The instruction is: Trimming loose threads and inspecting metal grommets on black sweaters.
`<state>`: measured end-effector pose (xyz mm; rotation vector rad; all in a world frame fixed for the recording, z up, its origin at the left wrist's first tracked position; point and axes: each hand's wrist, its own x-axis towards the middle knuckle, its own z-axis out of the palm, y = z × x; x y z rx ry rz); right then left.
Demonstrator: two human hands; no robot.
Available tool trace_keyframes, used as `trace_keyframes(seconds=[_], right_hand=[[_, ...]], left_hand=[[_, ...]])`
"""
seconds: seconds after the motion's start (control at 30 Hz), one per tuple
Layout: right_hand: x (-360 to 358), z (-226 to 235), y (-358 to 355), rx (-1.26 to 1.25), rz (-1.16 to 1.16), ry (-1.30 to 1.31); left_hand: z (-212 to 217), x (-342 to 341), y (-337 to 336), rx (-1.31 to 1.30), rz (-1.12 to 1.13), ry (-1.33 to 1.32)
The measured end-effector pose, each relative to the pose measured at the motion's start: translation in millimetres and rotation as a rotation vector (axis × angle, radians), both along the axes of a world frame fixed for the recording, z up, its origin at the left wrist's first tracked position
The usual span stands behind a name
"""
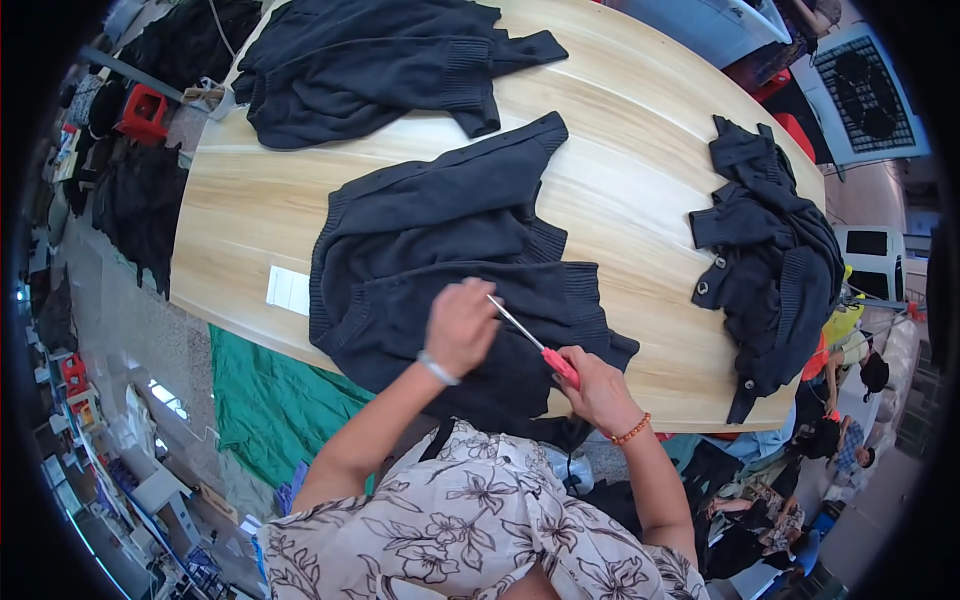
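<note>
Black or very dark navy knitwear lies across a pale wood-grain table (630,120), and we look down on it from the wearer's head. Nearest us, in the middle, is the dark knitted garment (435,225) under the hands. It is laid loosely, folds and ribbed edges facing up, with its near part at the table's near edge, probably so that both hands can reach the cloth easily.

Our right hand (600,390) is closed around the red handle of a slim metal-shafted tool (551,358). Gripping only the handle seems to leave the shaft free to point left and away from us. The shaft's tip ends beside the fingers of our left hand (462,328), which is partly curled above the garment. That hand is blurred, so we cannot tell whether it pinches cloth, touches the tip or holds nothing; being so near the tip, it may be there to guide or steady.

A second dark garment (370,85) lies at the far left, and a buttoned one (780,265) is bunched at the right; both are apart from the middle garment, perhaps to leave working room. At the left, a white card (289,290) lies just beside the middle garment.
</note>
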<state>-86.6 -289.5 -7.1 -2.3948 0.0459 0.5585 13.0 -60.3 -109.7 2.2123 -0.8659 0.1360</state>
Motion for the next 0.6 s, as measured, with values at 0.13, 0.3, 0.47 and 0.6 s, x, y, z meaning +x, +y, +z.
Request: trace_keyframes(seconds=[0.13,0.3,0.47,0.6], right_hand=[[20,4,17,-0.028,0.119,0.067],[59,2,65,-0.128,0.290,0.081],[99,-4,124,-0.063,0.406,0.018],[115,-10,144,-0.107,0.399,0.009]], left_hand=[[-30,1,110,0.441,0.288,0.063],[-46,5,135,0.124,0.250,0.188],[-45,15,145,-0.407,0.320,0.538],[-58,18,163,-0.628,0.408,0.652]])
